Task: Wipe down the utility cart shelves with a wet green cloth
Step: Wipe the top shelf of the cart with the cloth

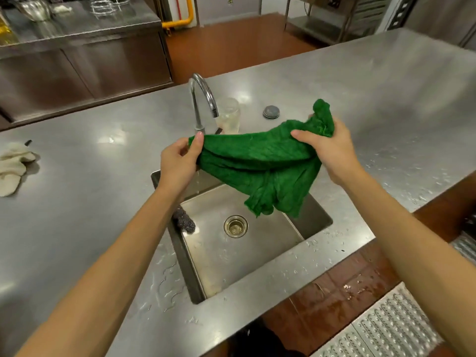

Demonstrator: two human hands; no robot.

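Head view, items listed by size:

- Tabletop (334,81): steel, broad, beaded with water near the basin; it carries everything below.
- Sink (314,222): square basin set into the tabletop, drain at its middle, directly under the cloth, likely so drips fall in.
- Green cloth (257,161): stretched between both hands above the sink, loose lower edge hanging toward the basin; judged to be shaken out or readied for wringing. No cart in sight, so wiping is not yet begun.
- Faucet (203,99): curved spout just behind the cloth; no water seen running.
- Right hand (327,148): grip closed on the cloth's bunched far end.
- Left hand (180,161): grip closed, thumb pinching the cloth's near corner.
- Pale rag (13,166): far left, well apart.
- Dark scourer (184,220): on the sink's left wall.
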